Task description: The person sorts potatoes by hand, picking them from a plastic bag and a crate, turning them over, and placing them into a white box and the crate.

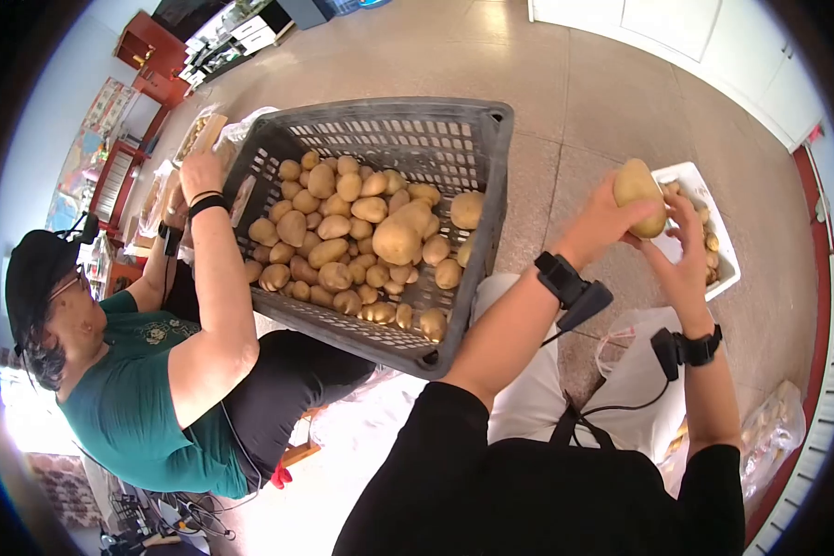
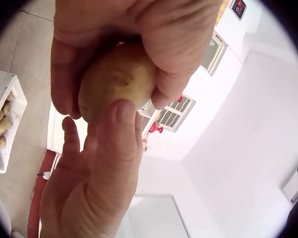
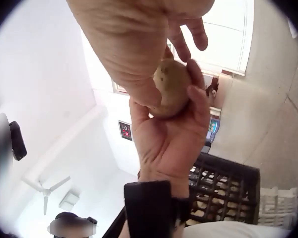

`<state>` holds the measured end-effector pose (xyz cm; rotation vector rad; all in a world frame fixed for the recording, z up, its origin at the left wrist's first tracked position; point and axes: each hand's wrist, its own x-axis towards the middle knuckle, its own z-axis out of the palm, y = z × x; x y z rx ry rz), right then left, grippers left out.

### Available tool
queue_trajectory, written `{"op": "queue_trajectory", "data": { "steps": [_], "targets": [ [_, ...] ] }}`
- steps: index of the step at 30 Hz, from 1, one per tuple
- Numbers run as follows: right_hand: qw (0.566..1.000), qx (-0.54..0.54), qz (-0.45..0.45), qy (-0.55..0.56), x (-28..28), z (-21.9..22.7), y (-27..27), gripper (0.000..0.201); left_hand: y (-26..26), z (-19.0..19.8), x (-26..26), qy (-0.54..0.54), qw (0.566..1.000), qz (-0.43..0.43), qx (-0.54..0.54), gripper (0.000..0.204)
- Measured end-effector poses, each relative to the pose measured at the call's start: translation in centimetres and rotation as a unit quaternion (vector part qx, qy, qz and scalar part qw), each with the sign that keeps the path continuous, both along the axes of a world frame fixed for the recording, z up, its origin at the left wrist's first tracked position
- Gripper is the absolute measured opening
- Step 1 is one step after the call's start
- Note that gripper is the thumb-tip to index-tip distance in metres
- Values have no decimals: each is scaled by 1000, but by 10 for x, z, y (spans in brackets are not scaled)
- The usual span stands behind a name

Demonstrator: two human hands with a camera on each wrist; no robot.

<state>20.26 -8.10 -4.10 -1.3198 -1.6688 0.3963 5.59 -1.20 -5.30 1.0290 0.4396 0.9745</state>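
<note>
A large, pale brown potato [image 1: 639, 196] is raised in front of the body, between the two hands. My left hand [image 1: 595, 227] grips it, fingers and thumb curled around its sides, as the left wrist view also shows. From the other side comes my right hand [image 1: 684, 271]; its thumb [image 2: 123, 113] lies against the potato's surface. The other fingers [image 3: 197, 35] of that hand are spread and fairly straight, standing off from the potato. Behind the hands, a white box [image 1: 725, 250] on the floor holds smaller potatoes [image 2: 1, 130].
A black slatted crate [image 1: 491, 139] full of potatoes [image 1: 329, 252] stands to my left. Past it sits another person in a green shirt [image 1: 144, 398], arms reaching toward bags and a box. Clear plastic bags [image 1: 777, 426] lie at the right, by the wall.
</note>
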Motion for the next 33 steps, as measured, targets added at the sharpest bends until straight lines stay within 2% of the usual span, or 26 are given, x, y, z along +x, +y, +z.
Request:
{"op": "queue_trajectory", "data": {
  "steps": [2,4,5,7,8,10,11,12,14,15,17,18,21,23,25,29,31,32,33],
  "targets": [
    [999,7,-13,-36,26,-12,1,59,-2,3,1,21,999,32,-19,50],
    [990,-61,-93,86,65,-45,2,49,2,-1,-2,14,999,35,-16,49],
    [990,-66,-93,84,79,-55,-1,49,3,-2,-1,3,999,35,-13,48],
    [936,-142,-177,270,101,-68,-11,39,2,-5,-2,-10,999,31,-40,48],
    [935,-141,-181,271,106,-71,-16,39,4,-4,-2,-19,998,28,-57,48],
    [885,-207,-233,346,113,-76,-25,33,11,-16,2,-13,998,29,-61,48],
    [894,-163,-200,366,123,-80,-26,31,11,-21,2,-8,997,35,-69,49],
    [892,-158,-202,372,128,-83,-30,31,10,-25,3,-4,997,31,-64,49],
    [918,-163,-234,275,133,-81,-34,31,11,-23,3,41,993,92,-61,47],
    [919,-161,-227,281,140,-85,-34,32,11,-22,2,44,993,92,-51,47],
    [920,-161,-218,284,150,-92,-34,33,11,-15,-1,95,981,163,-54,47],
    [920,-169,-213,281,154,-95,-33,34,14,-11,-2,98,980,167,-46,47],
    [920,-178,-207,281,155,-99,-29,35,22,20,-7,138,962,232,-34,48],
    [922,-186,-196,278,155,-104,-26,36,26,65,-7,152,956,251,-14,47],
    [926,-188,-192,267,154,-109,-21,37,44,99,-13,93,965,246,3,44],
    [931,-182,-207,239,150,-119,-11,39,70,146,-60,15,965,261,2,45],
    [934,-178,-204,235,150,-117,-12,37,83,148,-100,33,940,340,-9,42],
    [932,-173,-211,240,153,-120,-11,37,105,135,-138,45,945,324,-17,39],
    [938,-158,-199,236,156,-127,-10,37,105,133,-164,74,919,371,-108,36]
  ]
}}
